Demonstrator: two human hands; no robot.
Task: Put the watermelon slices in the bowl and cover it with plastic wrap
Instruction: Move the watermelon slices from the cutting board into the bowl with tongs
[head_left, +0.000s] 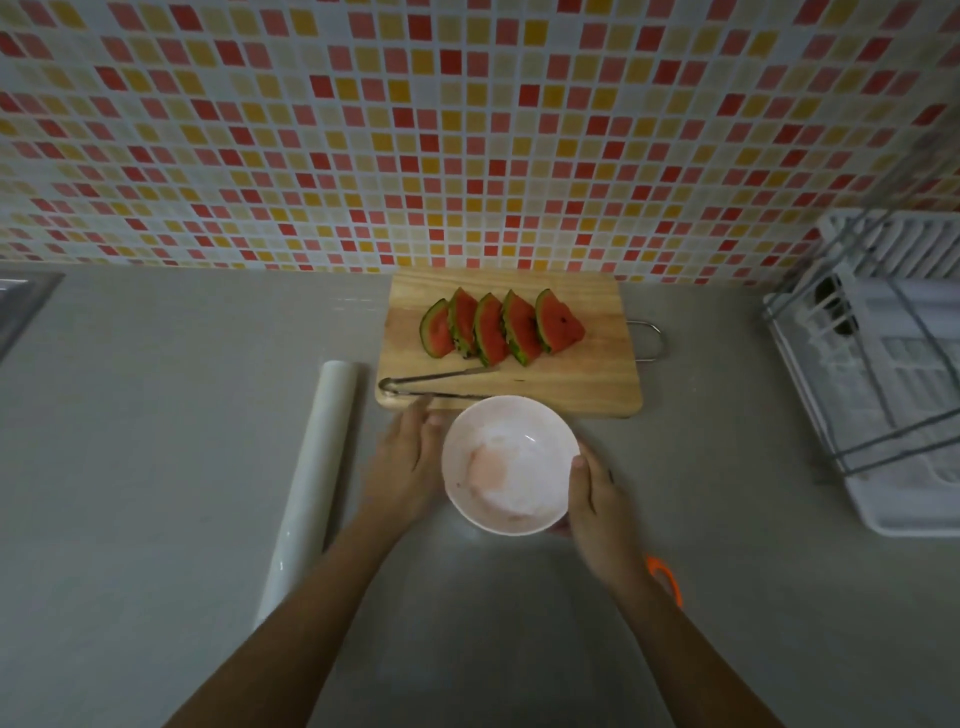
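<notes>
A pale pink bowl (509, 462) with nothing in it is held over the grey counter just in front of the wooden cutting board (571, 384). My left hand (405, 462) cups its left side and my right hand (597, 499) grips its right rim. Several watermelon slices (498, 327) stand in a row on the board, rinds up and to the left. Metal tongs (431, 382) lie along the board's near edge. A roll of plastic wrap (311, 483) lies on the counter to the left of my left arm.
A white dish rack (883, 374) fills the right side of the counter. An orange-handled tool (667, 577) peeks out from under my right wrist. A sink edge (21, 306) shows at the far left. The tiled wall rises right behind the board.
</notes>
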